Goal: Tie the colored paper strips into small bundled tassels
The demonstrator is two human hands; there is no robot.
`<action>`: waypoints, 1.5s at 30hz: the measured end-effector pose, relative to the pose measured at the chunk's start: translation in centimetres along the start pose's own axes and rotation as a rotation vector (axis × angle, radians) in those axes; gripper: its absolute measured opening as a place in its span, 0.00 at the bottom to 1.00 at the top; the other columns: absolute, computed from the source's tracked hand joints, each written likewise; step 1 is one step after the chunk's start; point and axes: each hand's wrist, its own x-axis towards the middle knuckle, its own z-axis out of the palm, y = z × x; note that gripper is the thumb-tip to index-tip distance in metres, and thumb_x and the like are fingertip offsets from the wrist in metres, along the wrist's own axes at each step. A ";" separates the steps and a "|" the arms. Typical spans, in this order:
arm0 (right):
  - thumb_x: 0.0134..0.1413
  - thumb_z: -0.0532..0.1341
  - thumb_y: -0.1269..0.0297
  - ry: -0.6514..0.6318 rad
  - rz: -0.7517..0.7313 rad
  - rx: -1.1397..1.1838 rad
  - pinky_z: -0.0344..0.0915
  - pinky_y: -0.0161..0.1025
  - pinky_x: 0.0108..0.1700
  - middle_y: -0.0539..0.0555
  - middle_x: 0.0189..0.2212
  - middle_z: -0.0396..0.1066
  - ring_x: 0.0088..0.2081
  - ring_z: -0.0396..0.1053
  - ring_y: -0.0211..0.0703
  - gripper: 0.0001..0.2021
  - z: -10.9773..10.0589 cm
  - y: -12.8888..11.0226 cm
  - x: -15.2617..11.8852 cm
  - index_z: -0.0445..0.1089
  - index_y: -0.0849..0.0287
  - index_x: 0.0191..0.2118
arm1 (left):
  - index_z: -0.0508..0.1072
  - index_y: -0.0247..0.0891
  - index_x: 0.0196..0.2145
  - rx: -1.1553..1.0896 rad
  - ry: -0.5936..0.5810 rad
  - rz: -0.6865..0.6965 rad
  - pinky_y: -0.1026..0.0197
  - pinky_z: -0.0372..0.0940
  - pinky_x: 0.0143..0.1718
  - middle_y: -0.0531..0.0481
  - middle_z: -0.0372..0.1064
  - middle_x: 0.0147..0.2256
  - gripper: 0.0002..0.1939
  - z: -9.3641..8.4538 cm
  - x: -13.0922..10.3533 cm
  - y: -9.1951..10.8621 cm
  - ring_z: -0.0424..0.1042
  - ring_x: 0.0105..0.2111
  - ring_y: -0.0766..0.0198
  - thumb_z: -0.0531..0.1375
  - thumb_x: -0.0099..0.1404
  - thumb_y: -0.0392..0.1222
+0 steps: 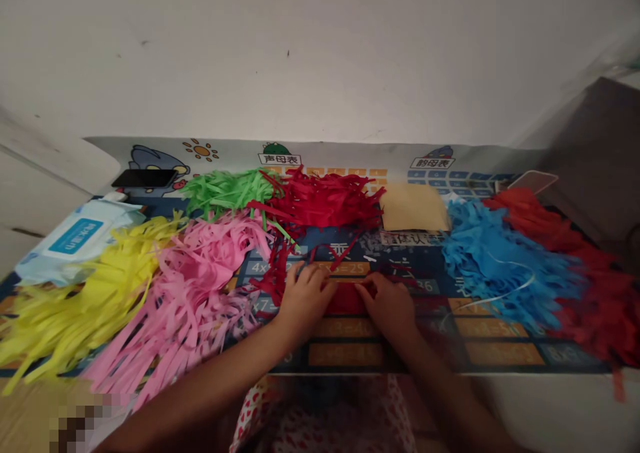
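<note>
A fringed piece of red tissue paper (347, 299) lies on the table mat in front of me, its cut strips spreading out at both sides. My left hand (307, 296) has its curled fingers on the left part of this paper. At the paper's right end, the thumb and fingers of my right hand (390, 306) pinch the edge. Slight blur softens both hands, and the fingertips are partly hidden. Just beyond the hands, a larger bunch of red fringed paper (325, 203) rests on the mat.
Yellow (95, 286), pink (200, 259) and green fringed paper (230, 193) lie left, beside a wipes pack (75, 239) and a black phone (145, 178). Right are a tan pad (415, 209), blue fringed paper (495, 253) and orange-red fringe (595, 293). A wall (320, 73) stands behind.
</note>
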 end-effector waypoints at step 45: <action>0.58 0.61 0.63 -0.042 -0.066 0.150 0.51 0.42 0.38 0.50 0.27 0.72 0.34 0.66 0.44 0.10 0.1 0.8 0.5 0.71 0.56 0.26 | 0.75 0.39 0.28 -0.279 -0.105 -0.097 0.50 0.52 0.43 0.50 0.73 0.28 0.16 0.0 -0.6 -2.8 0.67 0.35 0.59 0.53 0.69 0.43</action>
